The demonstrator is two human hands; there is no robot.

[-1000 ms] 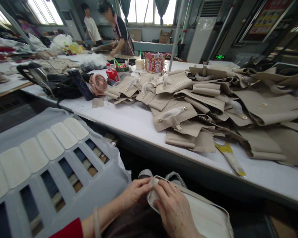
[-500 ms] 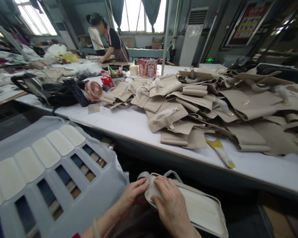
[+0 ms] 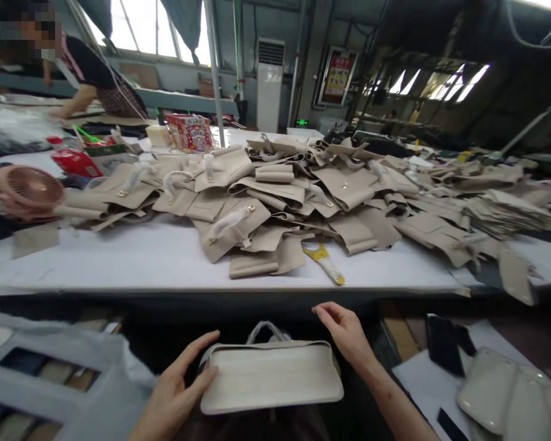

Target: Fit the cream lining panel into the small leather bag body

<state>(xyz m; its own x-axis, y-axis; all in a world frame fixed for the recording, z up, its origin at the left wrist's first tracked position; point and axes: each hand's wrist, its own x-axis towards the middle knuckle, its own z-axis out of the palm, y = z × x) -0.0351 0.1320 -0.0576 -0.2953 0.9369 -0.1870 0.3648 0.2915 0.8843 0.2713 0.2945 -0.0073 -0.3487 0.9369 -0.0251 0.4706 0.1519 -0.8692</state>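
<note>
A cream handbag lies on its side at the lower middle, its long pale rectangular bottom turned up toward me. Behind it shows its handle, wrapped in clear plastic. My left hand grips the bag's left end, thumb on the near side and fingers reaching toward the back edge. Above the right back corner, apart from the bag, hovers my right hand. Its fingers are drawn together; whether something small is between the tips is hidden.
Beige bag pieces with plastic-wrapped handles are heaped across the white table. A yellow-ended tool lies near its edge. Pale rounded panels lie at right, a grey covered rack at left. A pink fan and a co-worker are beyond.
My view has turned right. The bag has swung to lie level across my front. My right hand has come off it and risen; my left hand has shifted to its left end.
</note>
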